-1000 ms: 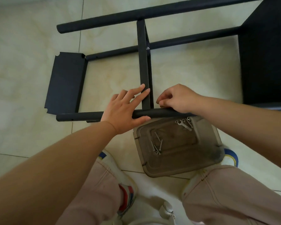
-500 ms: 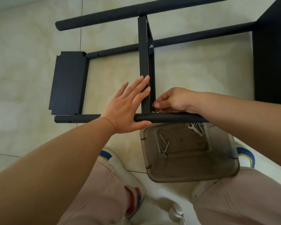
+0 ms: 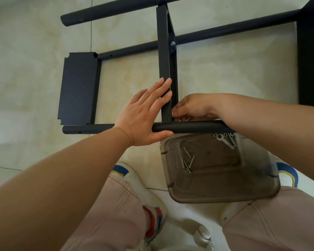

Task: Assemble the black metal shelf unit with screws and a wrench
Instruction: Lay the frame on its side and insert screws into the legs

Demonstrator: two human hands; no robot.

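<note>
The black shelf frame lies on its side on the tiled floor. Its near tube [image 3: 192, 128] runs left to right, and a flat black shelf panel [image 3: 164, 57] stands on edge, meeting the tube at a right angle. My left hand [image 3: 147, 115] lies flat against the panel's left face, thumb under the tube. My right hand [image 3: 190, 107] pinches at the joint on the panel's right side; what its fingertips hold is hidden. A screw with washer [image 3: 172, 43] sits higher on the panel. Loose screws [image 3: 187, 161] and a small wrench [image 3: 225, 141] lie in a clear tub [image 3: 261, 192].
Another black panel [image 3: 79, 87] sits between the tubes at the left end. A large black panel [image 3: 311, 57] stands at the far right. Two more tubes [image 3: 107, 11] run across the back. My knees and shoes frame the tub.
My left hand has slid up from over the tube to lie flat along the panel. My right hand has tucked lower into the joint. The view has shifted closer.
</note>
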